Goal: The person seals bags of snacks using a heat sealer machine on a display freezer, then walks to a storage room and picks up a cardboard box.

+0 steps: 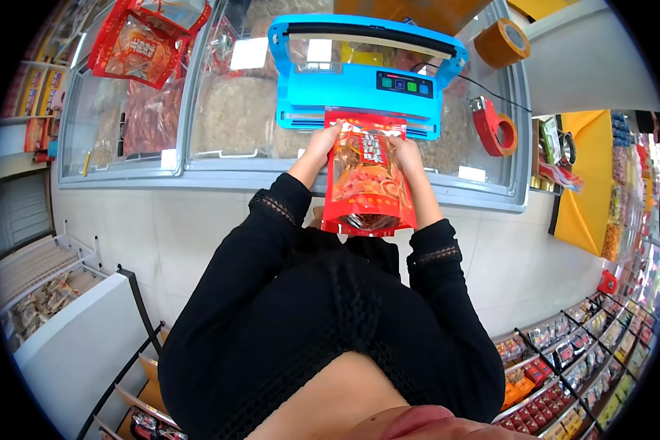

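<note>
I have the left hand (320, 149) and right hand (406, 155) clamped on the red, clear-windowed plastic pouch (370, 185), its top edge seemingly touching the bright-blue rectangular sealing machine (330, 92).

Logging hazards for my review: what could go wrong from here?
The red pouch extends past the display case's rim, so it might drop if the left hand and right hand loosened. Its top overlaps the blue machine; with the lid raised and fingers close by, a pinch seems possible.
</note>
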Demonstrator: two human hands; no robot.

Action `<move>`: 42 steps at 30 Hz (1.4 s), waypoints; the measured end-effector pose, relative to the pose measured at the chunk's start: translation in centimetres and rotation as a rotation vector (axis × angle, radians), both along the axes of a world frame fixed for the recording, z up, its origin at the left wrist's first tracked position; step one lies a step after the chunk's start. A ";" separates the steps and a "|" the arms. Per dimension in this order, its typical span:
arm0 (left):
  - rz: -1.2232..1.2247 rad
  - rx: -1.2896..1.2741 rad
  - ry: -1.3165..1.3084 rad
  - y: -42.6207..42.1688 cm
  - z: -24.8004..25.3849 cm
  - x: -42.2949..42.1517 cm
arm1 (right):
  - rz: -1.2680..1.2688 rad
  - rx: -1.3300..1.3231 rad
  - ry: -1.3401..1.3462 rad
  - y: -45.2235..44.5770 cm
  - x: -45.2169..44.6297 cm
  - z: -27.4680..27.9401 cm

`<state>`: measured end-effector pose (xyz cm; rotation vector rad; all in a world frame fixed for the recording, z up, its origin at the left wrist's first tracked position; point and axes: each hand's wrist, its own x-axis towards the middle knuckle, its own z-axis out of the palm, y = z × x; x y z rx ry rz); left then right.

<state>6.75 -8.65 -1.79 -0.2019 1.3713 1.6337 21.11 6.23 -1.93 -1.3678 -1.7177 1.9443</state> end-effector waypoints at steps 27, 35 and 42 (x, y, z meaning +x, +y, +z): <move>0.101 0.008 -0.059 0.0 1.5 0.5 | -0.021 0.786 -0.068 17.1 -7.1 17.0; 0.085 -0.013 -0.082 0.3 0.8 0.2 | -0.033 0.640 0.285 10.7 -1.2 14.0; 0.071 0.016 -0.065 0.2 0.6 0.0 | -0.140 0.452 0.553 5.4 3.6 6.4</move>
